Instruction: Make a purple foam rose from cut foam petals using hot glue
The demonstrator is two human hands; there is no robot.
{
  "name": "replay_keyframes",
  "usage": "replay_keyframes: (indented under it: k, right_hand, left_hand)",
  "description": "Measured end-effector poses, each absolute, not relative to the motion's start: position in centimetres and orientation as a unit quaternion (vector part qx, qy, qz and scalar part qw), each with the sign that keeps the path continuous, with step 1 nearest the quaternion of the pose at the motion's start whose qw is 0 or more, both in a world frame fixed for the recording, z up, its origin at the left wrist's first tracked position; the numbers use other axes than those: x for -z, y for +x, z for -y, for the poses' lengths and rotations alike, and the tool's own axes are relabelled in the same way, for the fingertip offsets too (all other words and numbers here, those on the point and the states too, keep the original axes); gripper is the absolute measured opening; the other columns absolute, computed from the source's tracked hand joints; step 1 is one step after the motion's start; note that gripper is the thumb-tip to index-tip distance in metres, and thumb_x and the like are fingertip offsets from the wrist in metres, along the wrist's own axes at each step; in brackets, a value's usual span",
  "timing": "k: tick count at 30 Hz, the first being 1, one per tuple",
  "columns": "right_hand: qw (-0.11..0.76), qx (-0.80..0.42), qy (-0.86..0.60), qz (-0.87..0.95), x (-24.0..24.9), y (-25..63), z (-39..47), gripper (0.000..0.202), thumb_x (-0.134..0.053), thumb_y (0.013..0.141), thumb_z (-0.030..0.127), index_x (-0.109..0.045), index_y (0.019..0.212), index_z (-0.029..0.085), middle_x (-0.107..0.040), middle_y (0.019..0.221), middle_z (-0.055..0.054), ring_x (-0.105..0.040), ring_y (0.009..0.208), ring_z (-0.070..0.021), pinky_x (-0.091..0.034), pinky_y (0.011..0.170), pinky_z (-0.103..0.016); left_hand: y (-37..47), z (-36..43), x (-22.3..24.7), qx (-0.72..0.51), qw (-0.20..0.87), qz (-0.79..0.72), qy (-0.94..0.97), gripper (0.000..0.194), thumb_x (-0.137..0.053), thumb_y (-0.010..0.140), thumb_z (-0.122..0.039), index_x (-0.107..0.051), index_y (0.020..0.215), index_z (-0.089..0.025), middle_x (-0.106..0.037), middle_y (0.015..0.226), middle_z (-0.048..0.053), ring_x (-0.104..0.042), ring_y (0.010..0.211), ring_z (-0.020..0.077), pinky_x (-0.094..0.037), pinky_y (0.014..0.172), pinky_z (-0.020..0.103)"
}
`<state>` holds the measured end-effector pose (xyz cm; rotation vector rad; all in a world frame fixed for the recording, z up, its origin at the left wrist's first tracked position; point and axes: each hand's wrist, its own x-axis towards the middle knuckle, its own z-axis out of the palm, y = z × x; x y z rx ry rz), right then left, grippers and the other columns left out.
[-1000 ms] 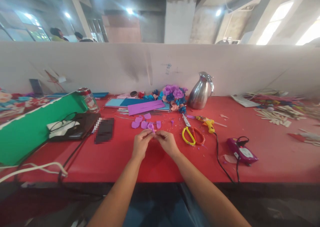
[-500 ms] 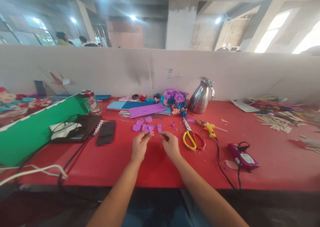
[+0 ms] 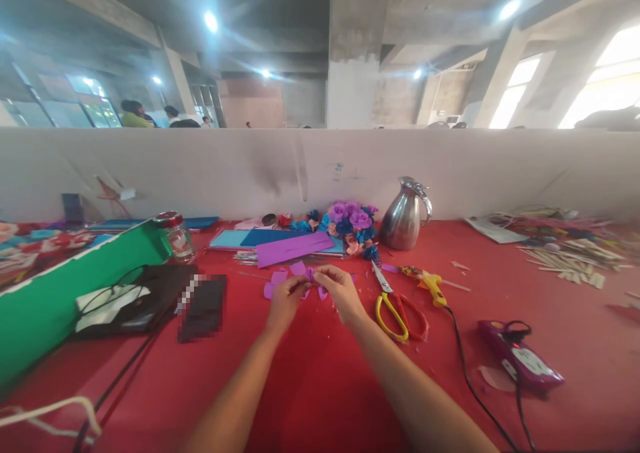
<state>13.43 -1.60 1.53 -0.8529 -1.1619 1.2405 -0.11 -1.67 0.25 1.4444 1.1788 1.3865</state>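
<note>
Fingertips of my left hand and my right hand meet over the red table, both pinching a small curled purple paper petal. Its exact shape is partly hidden by the fingers. Loose purple petals lie just behind and beside my left hand, and another one shows under the right. Beyond the hands is a flat purple paper strip on blue sheets. A bunch of purple, blue and pink paper flowers stands behind my right hand.
To the right lie scissors with yellow and red handles, a yellow glue gun and a corded purple box. A steel jug stands at the back. On the left are a phone, a glass jar and a green panel.
My hands have come together; the right hand moved left and up to the purple piece at the left fingertips. The camera view has tilted up.
</note>
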Motion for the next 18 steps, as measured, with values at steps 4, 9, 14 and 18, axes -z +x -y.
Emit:
replay_keyframes:
  k: [4, 9, 14, 18]
  right_hand:
    - [0.587, -0.525, -0.368, 0.494, -1.0, 13.2, 1.8, 0.018, -0.068, 0.066, 0.036, -0.064, 0.068, 0.018, -0.061, 0.063, 0.001, -0.049, 0.057, -0.0113, -0.037, 0.057, -0.024]
    - [0.6, -0.542, -0.361, 0.464, -1.1, 13.3, 2.2, 0.017, -0.066, 0.067, 0.035, -0.062, 0.071, 0.019, -0.06, 0.064, 0.002, -0.047, 0.056, -0.0099, -0.037, 0.056, -0.023]
    - [0.586, -0.528, -0.377, 0.485, -0.5, 13.2, 2.1, 0.02, -0.067, 0.068, 0.036, -0.064, 0.072, 0.017, -0.06, 0.065, 0.002, -0.05, 0.059, -0.01, -0.038, 0.06, -0.023]
    - [0.59, -0.51, -0.388, 0.49, 0.0, 13.4, 1.7, 0.023, -0.063, 0.071, 0.04, -0.061, 0.07, 0.017, -0.058, 0.061, 0.003, -0.047, 0.055, -0.0096, -0.036, 0.056, -0.022]
  left_hand:
    - [-0.6, 1.4, 0.8, -0.553, 0.415, -0.476, 0.544, 0.018, -0.071, 0.067, -0.035, -0.074, 0.077, -0.02, -0.067, 0.071, 0.002, -0.058, 0.073, 0.0186, -0.044, 0.07, 0.028]
    - [-0.7, 1.3, 0.8, -0.55, 0.435, -0.485, 0.522, 0.022, -0.073, 0.066, -0.036, -0.073, 0.078, -0.018, -0.068, 0.075, 0.003, -0.059, 0.074, 0.0176, -0.046, 0.073, 0.028]
    - [-0.3, 1.3, 1.1, -0.541, 0.434, -0.483, 0.534, 0.022, -0.074, 0.064, -0.036, -0.071, 0.074, -0.017, -0.067, 0.074, 0.001, -0.058, 0.072, 0.0156, -0.045, 0.074, 0.028]
    - [-0.6, 1.2, 1.1, -0.549, 0.441, -0.483, 0.521, 0.023, -0.074, 0.063, -0.034, -0.07, 0.077, -0.017, -0.067, 0.077, 0.002, -0.058, 0.075, 0.0155, -0.045, 0.076, 0.027]
